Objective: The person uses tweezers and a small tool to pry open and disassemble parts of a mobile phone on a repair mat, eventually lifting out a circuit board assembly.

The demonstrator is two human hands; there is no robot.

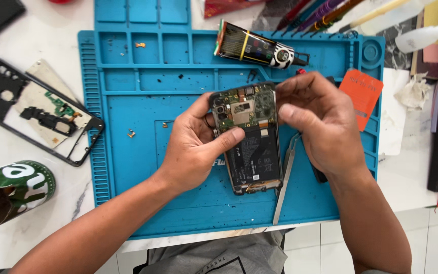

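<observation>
Head view, looking down: my left hand [191,147] grips the opened phone [249,137] from its nine o'clock side, thumb pressed across the middle of the board just above the black battery, fingers curled behind. My right hand [320,122] comes in from three o'clock, fingertips [285,94] pinched together at the phone's upper right corner, on the circuit board; I cannot tell whether anything tiny sits between them. The phone is held back-side up, tilted slightly, over the middle of the blue work mat [143,172].

Along the mat's twelve o'clock edge runs a row of small moulded compartments [143,48]. One of them holds a small brass-coloured bit; the others show only dark specks. Two loose screws [131,134] lie on the mat's flat field at nine o'clock from my left hand. A glue tube [259,49] lies across the mat at twelve o'clock from the phone. Metal tweezers [285,177] rest on the mat just beside the phone's right edge, at five o'clock from it. An orange card [362,94] lies at three o'clock, past my right hand.

Off the mat at nine o'clock lies a black phone frame [36,109] on the white table. At eight o'clock stands a green cut-open can [11,192]; its inside looks dark, and I cannot tell what it contains.
</observation>
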